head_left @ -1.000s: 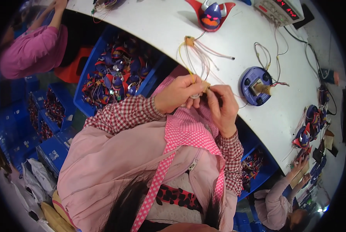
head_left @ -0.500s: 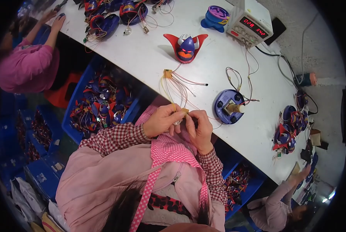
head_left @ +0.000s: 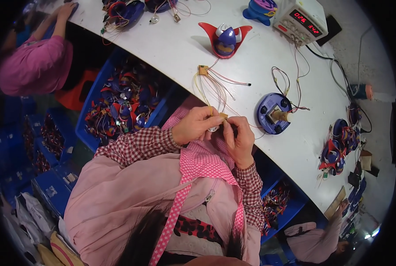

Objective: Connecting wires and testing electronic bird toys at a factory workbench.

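My left hand pinches a small tan circuit board between thumb and forefinger, just off the table's near edge. A round, pale disc-shaped part shows beneath those fingers. From the right, my right hand is closed with its fingertips at the same board. Thin wires run from there to a second tan board lying on the table. Beyond it stands a toy head with a purple helmet, white horns and a red collar; its face is unlit.
A purple round base lies at right, wired toward a power supply with a red display. A blue-and-purple tub stands beside the supply. Blue bins of toy parts sit below the table. Other people work at left and lower right.
The toy's face, glowing red-orange earlier, is now dark. The view has shifted, so most things appear farther right and slightly higher. Both hands keep the same pinch on the board.
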The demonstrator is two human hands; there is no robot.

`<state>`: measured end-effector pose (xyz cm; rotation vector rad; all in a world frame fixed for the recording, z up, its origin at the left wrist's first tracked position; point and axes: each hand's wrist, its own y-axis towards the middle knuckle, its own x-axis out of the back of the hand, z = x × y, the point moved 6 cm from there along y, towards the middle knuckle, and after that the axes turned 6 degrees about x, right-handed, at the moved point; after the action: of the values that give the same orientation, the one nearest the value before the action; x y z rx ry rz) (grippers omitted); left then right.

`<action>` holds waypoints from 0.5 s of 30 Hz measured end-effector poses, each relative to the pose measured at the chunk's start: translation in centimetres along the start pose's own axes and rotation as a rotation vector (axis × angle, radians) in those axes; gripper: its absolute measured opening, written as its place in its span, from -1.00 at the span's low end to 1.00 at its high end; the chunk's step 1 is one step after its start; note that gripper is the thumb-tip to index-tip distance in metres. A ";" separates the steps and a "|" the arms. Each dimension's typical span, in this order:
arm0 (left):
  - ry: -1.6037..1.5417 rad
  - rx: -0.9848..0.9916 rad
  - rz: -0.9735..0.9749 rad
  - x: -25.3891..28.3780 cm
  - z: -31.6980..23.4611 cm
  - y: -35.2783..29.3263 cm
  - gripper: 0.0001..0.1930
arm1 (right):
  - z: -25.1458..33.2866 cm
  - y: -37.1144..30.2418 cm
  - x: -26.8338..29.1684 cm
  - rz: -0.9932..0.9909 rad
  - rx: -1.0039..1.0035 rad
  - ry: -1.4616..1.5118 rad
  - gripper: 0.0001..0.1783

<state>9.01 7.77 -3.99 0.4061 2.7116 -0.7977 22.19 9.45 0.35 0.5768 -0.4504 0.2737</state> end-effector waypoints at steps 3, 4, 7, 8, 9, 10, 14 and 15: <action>-0.029 -0.015 -0.018 -0.1 0.1 0.1 -0.76 | 0.0 0.0 0.0 0.003 -0.001 0.004 -0.81; -0.043 -0.022 -0.023 0.0 0.1 0.1 -0.75 | 0.1 0.0 -0.1 0.005 0.001 0.008 -0.81; -0.056 0.000 -0.023 0.0 0.3 0.1 -0.75 | 0.1 0.1 -0.1 0.008 0.006 0.005 -0.81; -0.062 0.011 -0.021 0.1 0.4 0.1 -0.75 | 0.1 0.1 -0.2 0.009 0.007 0.007 -0.81; -0.063 0.010 -0.022 0.2 0.4 0.2 -0.75 | 0.1 0.2 -0.2 0.012 0.007 0.007 -0.81; -0.067 0.011 -0.018 0.2 0.5 0.2 -0.75 | 0.2 0.2 -0.2 0.015 0.006 0.006 -0.81; -0.074 0.015 -0.002 0.3 0.5 0.3 -0.76 | 0.2 0.2 -0.2 0.013 0.023 -0.005 -0.81; -0.076 0.015 0.007 0.2 0.4 0.4 -0.76 | 0.3 0.2 -0.1 0.010 0.030 -0.015 -0.81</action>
<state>9.07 7.86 -4.57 0.3809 2.6341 -0.8155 21.98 9.43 0.61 0.6061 -0.4646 0.2864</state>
